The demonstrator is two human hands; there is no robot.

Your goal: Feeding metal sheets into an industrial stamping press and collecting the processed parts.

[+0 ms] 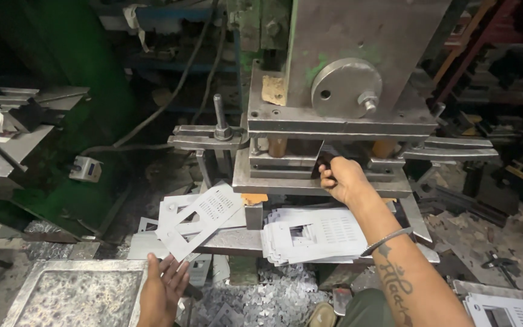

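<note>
the punch press (pixel 358 72) fills the upper middle of the view, a grey steel block with a round disc on its face, and its die set (pixel 286 163) sits below with only a low slot between the upper and lower plates. the right hand (pixel 341 179) is at the mouth of that slot, fingers curled shut around something dark; what exactly it grips cannot be told. a metal bangle (pixel 388 240) rides on that forearm.

on the bench (pixel 231 241) just under the die lies a stack of punched sheets (pixel 313 235), pale thin plates with a square window and a field of small perforations. the left hand (pixel 163 289) is open, fingers spread, with its fingertips touching the lower end of one punched sheet (pixel 198 219) that tilts up towards the press. whether it grips it or only props it is unclear.

such a sheet looks light and stiff yet springy, likely to flex if held by one corner, and its cut edges and window are probably sharp, so the plain border away from the perforations looks the safest hold. room is tight at the die and freer to the left, above the tray (pixel 74 290). scrap punchings (pixel 267 298) litter the floor below.
</note>
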